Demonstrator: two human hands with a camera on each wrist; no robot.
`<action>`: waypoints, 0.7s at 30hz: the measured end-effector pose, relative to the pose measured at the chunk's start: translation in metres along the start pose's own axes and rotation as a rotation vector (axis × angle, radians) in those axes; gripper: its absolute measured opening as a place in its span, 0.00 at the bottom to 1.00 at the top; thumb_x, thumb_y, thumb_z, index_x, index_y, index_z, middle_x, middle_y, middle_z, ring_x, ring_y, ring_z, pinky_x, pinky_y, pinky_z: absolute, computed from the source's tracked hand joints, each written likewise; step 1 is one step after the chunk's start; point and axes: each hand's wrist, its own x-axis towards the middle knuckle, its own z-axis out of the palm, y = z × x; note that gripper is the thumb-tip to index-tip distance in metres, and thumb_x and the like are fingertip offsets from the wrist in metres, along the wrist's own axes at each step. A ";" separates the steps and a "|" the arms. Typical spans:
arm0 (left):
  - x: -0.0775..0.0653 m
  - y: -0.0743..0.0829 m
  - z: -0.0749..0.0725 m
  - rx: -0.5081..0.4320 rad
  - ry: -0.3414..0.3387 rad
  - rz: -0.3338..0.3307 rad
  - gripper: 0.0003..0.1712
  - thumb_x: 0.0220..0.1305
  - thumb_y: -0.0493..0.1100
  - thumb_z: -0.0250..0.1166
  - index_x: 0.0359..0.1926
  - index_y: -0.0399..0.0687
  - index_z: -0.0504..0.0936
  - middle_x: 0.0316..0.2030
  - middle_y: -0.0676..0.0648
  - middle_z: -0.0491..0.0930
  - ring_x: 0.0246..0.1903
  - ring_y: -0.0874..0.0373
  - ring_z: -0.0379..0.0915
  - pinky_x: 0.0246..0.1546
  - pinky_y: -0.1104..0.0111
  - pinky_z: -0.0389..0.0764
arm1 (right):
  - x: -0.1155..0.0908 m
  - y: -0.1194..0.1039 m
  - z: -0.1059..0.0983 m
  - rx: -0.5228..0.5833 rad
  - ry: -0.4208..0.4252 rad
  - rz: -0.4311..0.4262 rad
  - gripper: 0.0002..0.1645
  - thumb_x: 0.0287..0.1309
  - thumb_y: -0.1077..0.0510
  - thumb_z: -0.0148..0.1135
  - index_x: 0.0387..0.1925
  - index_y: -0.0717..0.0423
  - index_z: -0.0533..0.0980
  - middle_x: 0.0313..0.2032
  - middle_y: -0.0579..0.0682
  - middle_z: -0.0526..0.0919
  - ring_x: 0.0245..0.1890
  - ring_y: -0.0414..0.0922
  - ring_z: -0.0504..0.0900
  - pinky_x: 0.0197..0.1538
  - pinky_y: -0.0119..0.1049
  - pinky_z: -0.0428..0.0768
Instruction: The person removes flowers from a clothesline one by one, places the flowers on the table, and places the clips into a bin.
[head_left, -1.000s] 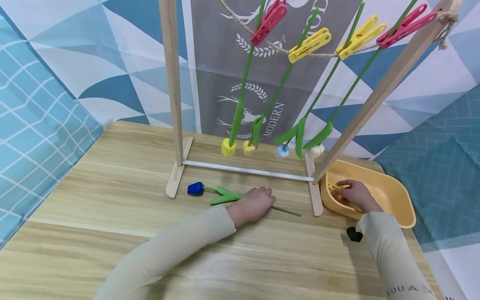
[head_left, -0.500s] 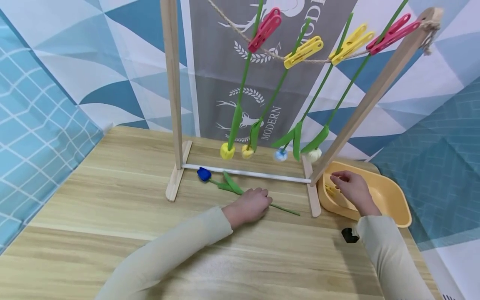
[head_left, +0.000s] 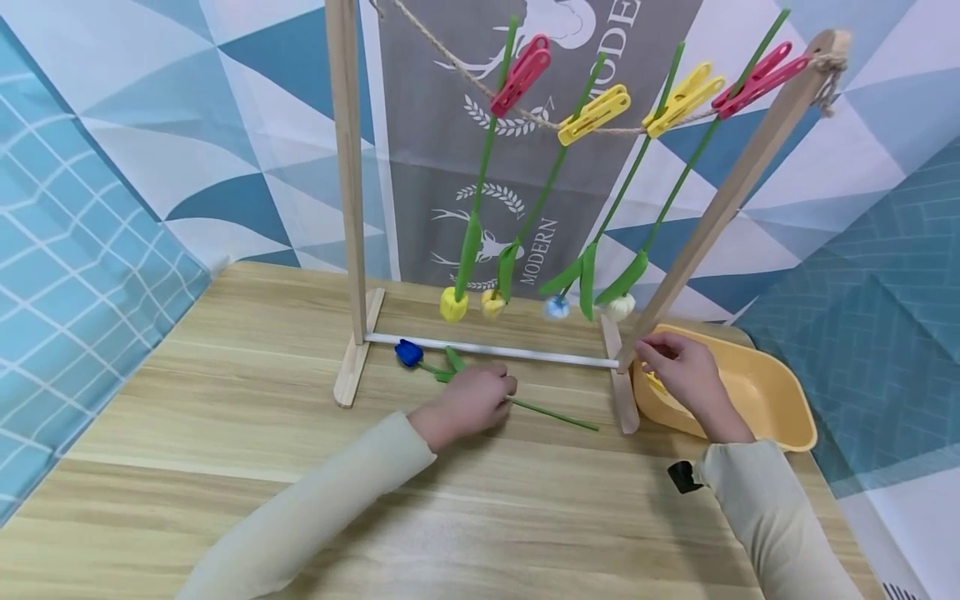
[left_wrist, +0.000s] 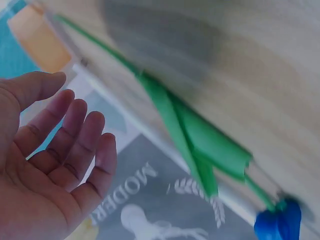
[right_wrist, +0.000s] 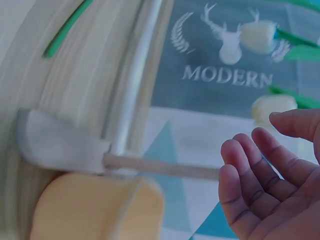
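A blue artificial tulip (head_left: 408,352) lies on the wooden table, its green stem pointing right. Over its leaves in the head view is my left hand (head_left: 467,406); the left wrist view shows that hand (left_wrist: 60,150) with loosely bent fingers, holding nothing and apart from the tulip's leaves (left_wrist: 200,135). My right hand (head_left: 688,375) is above the left end of a yellow-orange plastic basin (head_left: 772,417). In the right wrist view its fingers (right_wrist: 237,190) are relaxed with nothing between them. Inside the basin, a yellow clothespin (head_left: 655,382) is partly hidden.
A wooden frame (head_left: 348,183) with a white crossbar (head_left: 495,350) stands behind the tulip. From its rope (head_left: 442,52), red-pink clothespins (head_left: 521,75) and yellow clothespins (head_left: 594,114) hold several upside-down tulips (head_left: 453,306). A patterned wall (head_left: 277,125) is behind. A small black object (head_left: 682,477) is near the right sleeve.
The blue tulip's blossom has shifted toward the crossbar. My left hand has drawn left along the tulip. My right hand has risen from inside the basin and moved left; the view has shifted slightly.
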 end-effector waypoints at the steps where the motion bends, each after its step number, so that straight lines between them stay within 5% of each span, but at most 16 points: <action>1: -0.002 -0.002 -0.003 -0.007 0.015 -0.009 0.03 0.60 0.42 0.61 0.32 0.48 0.80 0.28 0.52 0.76 0.30 0.59 0.73 0.32 0.67 0.76 | -0.001 -0.003 0.000 -0.002 0.000 -0.008 0.27 0.65 0.43 0.50 0.51 0.61 0.75 0.45 0.61 0.80 0.38 0.47 0.81 0.37 0.30 0.80; 6: -0.013 -0.010 -0.026 -0.082 0.084 -0.077 0.07 0.60 0.43 0.62 0.37 0.46 0.82 0.34 0.50 0.80 0.37 0.56 0.76 0.40 0.64 0.78 | -0.006 -0.024 0.000 0.010 0.002 -0.031 0.29 0.63 0.41 0.51 0.51 0.61 0.75 0.43 0.60 0.80 0.36 0.42 0.79 0.35 0.27 0.78; 12: -0.027 -0.023 -0.051 -0.206 0.151 -0.168 0.08 0.61 0.43 0.60 0.39 0.46 0.82 0.34 0.49 0.80 0.35 0.58 0.75 0.37 0.65 0.78 | -0.011 -0.045 -0.001 0.038 0.009 -0.067 0.28 0.61 0.38 0.52 0.48 0.57 0.77 0.41 0.57 0.81 0.34 0.40 0.79 0.35 0.27 0.78; 21: -0.048 -0.034 -0.084 -0.363 0.261 -0.195 0.05 0.61 0.40 0.61 0.36 0.45 0.82 0.33 0.49 0.81 0.35 0.55 0.79 0.38 0.63 0.80 | -0.014 -0.077 -0.005 0.123 0.013 -0.158 0.26 0.62 0.42 0.54 0.49 0.57 0.76 0.41 0.58 0.81 0.32 0.39 0.82 0.37 0.24 0.79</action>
